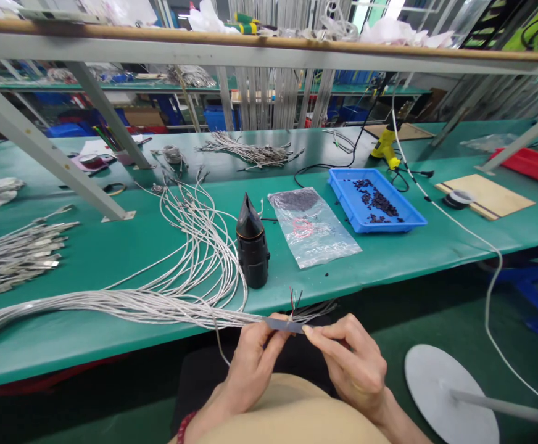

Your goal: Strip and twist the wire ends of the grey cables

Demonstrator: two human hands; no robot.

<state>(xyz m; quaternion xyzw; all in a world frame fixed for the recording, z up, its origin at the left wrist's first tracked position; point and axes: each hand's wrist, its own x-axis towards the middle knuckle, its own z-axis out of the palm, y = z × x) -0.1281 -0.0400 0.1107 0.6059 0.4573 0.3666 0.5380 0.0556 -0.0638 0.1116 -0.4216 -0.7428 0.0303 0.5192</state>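
Close to my body, my left hand [255, 354] pinches one end of a flat grey strip [284, 325], and a white cable end seems to sit in the same fingers. Thin red, dark and pale wires [294, 300] stick up just behind the strip. The strip's other end is between the thumb and fingertips of my right hand [352, 357]. A thick bundle of white cables [111, 307] runs along the table edge towards my left hand. Part of the cable end is hidden behind the strip and fingers.
On the green table [111, 246], a black pointed cylinder [253, 253] stands upright. Right of it lie a clear plastic bag [318, 237] and a blue tray [366, 225] of small dark pieces. A yellow heat gun [384, 148] and a wooden board [495, 194] are further right. A shelf [269, 52] crosses above.
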